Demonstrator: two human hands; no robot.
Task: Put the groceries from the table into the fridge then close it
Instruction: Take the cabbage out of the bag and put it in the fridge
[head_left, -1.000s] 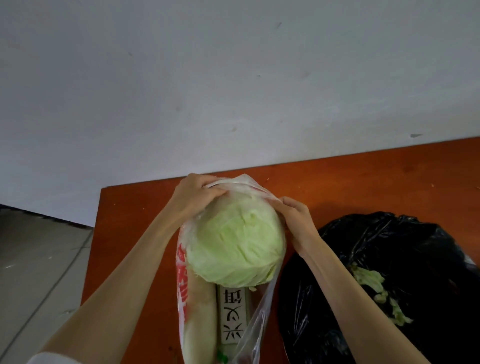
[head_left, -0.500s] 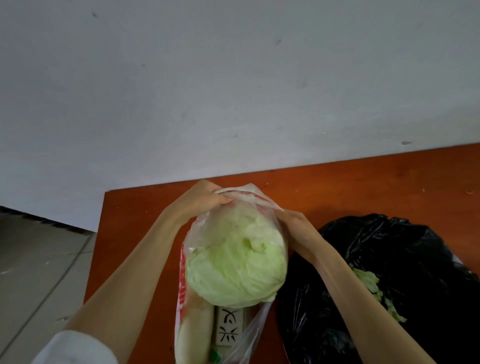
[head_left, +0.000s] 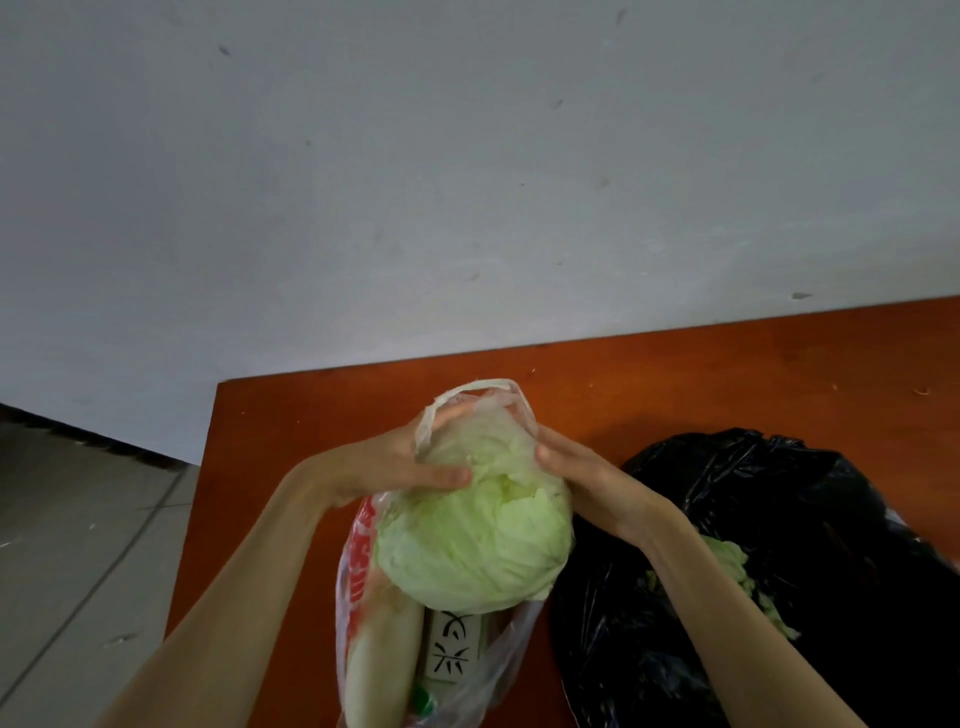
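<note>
- The cabbage (head_left: 475, 540) sits in the mouth of a clear plastic bag (head_left: 363, 587) on the orange table (head_left: 727, 374); no fridge is in view, so nothing appears to be stored yet.
- The left hand (head_left: 395, 467) grasps the cabbage's top through the bag's film, thumb across the leaves.
- The right hand (head_left: 582, 473) presses against the cabbage's other side, fingers laid on it rather than clenched.
- Below the cabbage, in the same bag, lie a white radish (head_left: 379, 670) and a printed packet (head_left: 449, 649).
- A black bag (head_left: 805, 545) beside it holds loose green leaves (head_left: 732, 561).
- Judgement: early stage; carrying, loading and closing the fridge all remain.
</note>
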